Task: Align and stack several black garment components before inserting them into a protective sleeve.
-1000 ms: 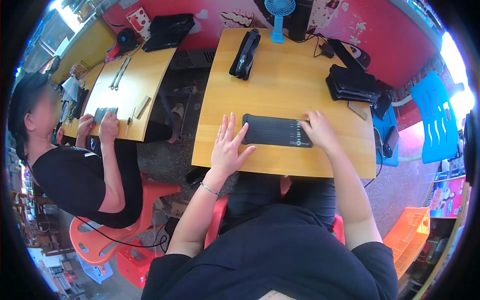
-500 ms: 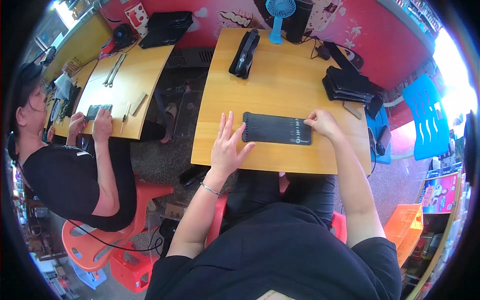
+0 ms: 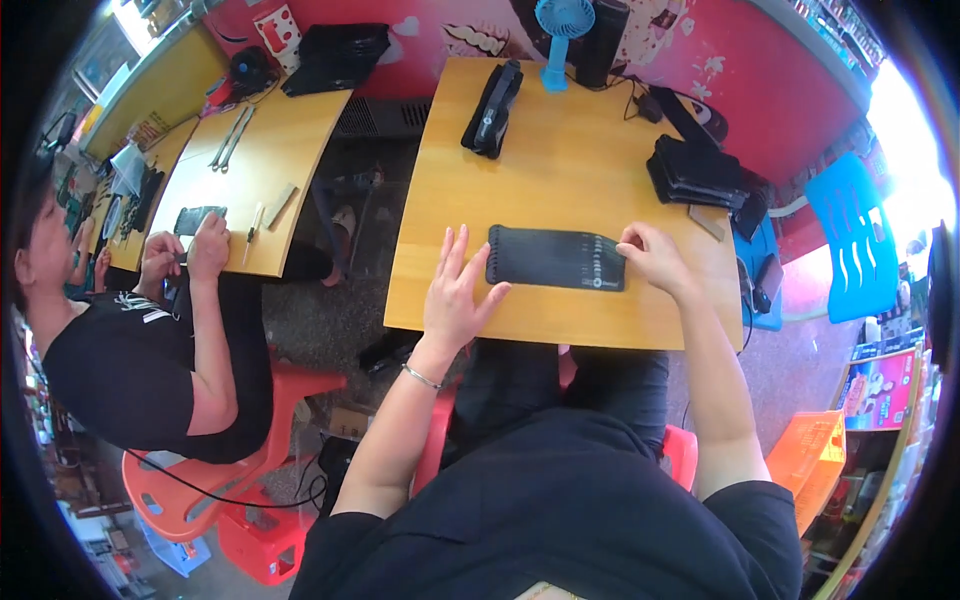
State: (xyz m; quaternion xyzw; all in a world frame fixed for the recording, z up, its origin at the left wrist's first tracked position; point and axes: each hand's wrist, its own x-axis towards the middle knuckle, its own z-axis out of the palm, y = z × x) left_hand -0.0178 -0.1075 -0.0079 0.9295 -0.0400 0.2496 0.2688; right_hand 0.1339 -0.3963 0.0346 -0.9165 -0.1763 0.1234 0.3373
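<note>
The black pad [image 3: 555,258] lies flat near the close edge of the tabletop [image 3: 560,180], between the wearer's two hands, its scalloped end to the left and a column of pale marks toward the right. At the scalloped end, the left hand [image 3: 458,300] is spread wide, fingers apart and grasping nothing, with the thumb by the pad's near corner; a bracelet [image 3: 421,377] circles that wrist. At the other end, the right hand [image 3: 662,265] has its fingers drawn together by the far corner. From where I stand I can't fairly tell whether they have hold of the edge or merely touch it.

Farther back on the same wood, a black bundle [image 3: 491,110] sits to the left, a blue fan [image 3: 562,40] stands at the wall side with a black cylinder [image 3: 602,45] just beside it, and a black stack [image 3: 697,172] rests at the right, a small block [image 3: 706,223] near it. Beyond that edge is a blue chair [image 3: 852,235], and lower down an orange crate [image 3: 808,465].

Off to the left, a co-worker [image 3: 140,365] in black sits at a second tabletop [image 3: 255,185], both hands by a small dark piece [image 3: 193,220]; two long metal tools [image 3: 232,138] lie farther up.
</note>
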